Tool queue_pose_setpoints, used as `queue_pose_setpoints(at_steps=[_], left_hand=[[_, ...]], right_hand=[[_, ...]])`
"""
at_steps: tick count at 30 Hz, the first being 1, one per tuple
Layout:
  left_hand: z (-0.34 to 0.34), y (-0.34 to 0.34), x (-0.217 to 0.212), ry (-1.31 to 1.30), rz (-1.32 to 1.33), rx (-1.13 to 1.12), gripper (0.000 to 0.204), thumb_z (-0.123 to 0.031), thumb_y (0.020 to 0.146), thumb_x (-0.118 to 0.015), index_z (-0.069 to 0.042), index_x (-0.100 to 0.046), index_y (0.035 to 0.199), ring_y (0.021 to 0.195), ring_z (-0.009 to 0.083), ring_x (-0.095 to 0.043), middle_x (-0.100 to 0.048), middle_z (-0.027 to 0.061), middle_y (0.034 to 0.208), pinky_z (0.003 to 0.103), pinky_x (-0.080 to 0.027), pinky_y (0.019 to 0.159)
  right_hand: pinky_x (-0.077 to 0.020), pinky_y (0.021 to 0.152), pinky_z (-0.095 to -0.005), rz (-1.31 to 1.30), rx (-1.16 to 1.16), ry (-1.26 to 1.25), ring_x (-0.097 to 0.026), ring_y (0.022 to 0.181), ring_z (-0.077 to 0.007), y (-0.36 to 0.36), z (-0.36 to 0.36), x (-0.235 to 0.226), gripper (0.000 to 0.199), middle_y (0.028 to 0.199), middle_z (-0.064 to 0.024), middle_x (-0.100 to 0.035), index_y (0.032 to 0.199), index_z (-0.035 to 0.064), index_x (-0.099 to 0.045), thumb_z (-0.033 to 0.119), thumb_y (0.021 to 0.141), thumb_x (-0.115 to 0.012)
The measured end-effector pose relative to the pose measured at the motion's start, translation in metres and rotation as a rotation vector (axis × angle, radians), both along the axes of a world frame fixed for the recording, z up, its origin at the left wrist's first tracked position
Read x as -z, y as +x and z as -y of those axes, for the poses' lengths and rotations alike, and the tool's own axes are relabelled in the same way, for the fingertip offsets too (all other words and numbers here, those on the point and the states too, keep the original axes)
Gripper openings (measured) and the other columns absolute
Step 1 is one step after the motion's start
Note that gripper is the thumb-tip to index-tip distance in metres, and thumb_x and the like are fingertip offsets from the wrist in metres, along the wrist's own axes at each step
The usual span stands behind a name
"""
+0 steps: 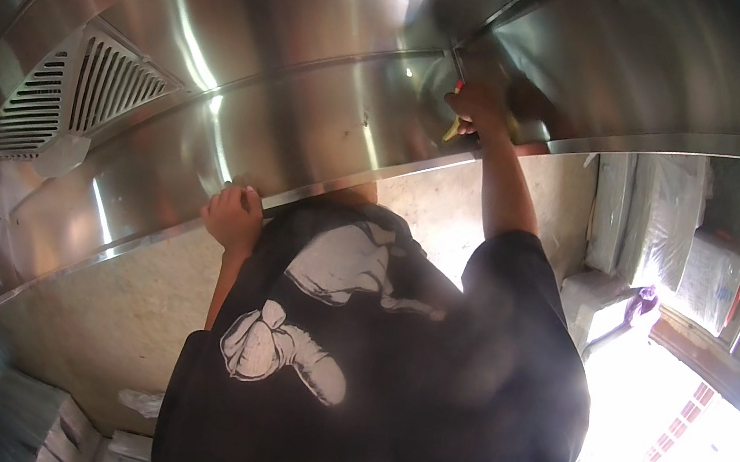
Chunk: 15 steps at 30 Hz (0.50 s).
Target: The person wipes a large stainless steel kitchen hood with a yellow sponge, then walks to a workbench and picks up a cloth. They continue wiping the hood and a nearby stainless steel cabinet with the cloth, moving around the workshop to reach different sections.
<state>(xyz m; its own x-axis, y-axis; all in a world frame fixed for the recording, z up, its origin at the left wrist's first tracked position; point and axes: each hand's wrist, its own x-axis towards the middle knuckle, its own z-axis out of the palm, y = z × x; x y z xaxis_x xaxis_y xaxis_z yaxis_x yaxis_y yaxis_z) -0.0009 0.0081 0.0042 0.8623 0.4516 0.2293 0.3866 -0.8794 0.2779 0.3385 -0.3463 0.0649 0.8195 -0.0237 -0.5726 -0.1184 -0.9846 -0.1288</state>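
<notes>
My right hand (pixel 478 111) is closed around a tool with a yellow handle and a red part (pixel 451 129). Its narrow end points to a seam corner in a shiny stainless steel panel (pixel 292 114); the exact kind of tool cannot be made out. Resting on the panel's near edge, my left hand (pixel 234 214) has its fingers curled over the rim, gripping it. The steel mirrors light streaks and dark shapes around my right hand.
Slatted vent grilles (pixel 74 96) sit at the left end of the steel. Plastic-wrapped panels (pixel 668 218) stand at the right, above a bright opening (pixel 674 439). Stacked boxy pieces (pixel 36 415) lie at the lower left on a tan floor (pixel 136 320).
</notes>
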Motion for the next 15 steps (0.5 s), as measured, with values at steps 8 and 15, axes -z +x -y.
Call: queue_pose_setpoints(at_steps=[8,15], left_hand=[[0.001,-0.001,0.003,-0.003,0.008,0.005,0.020,-0.029,0.089,-0.063,-0.015,-0.066,0.075,0.078,0.0234,-0.062,-0.065,-0.0001,0.074,0.041,-0.041,0.076],[-0.003,-0.001,0.003,-0.006,0.012,0.004,0.021,-0.028,0.089,-0.063,-0.015,-0.064,0.073,0.077,0.0233,-0.062,-0.064,-0.0001,0.074,0.042,-0.040,0.074]], right_hand=[[-0.0575,0.086,-0.0411,0.253,0.031,0.098,-0.075,0.069,-0.0266,0.015,0.005,-0.006,0.047,0.068,-0.0149,-0.072,0.080,-0.0012,-0.074,0.045,0.088,-0.065],[-0.0566,0.051,-0.0353,0.007,-0.018,0.097,-0.067,0.047,-0.0201,0.005,-0.002,-0.009,0.041,0.059,-0.0134,-0.068,0.073,-0.0028,-0.069,0.033,0.091,-0.062]])
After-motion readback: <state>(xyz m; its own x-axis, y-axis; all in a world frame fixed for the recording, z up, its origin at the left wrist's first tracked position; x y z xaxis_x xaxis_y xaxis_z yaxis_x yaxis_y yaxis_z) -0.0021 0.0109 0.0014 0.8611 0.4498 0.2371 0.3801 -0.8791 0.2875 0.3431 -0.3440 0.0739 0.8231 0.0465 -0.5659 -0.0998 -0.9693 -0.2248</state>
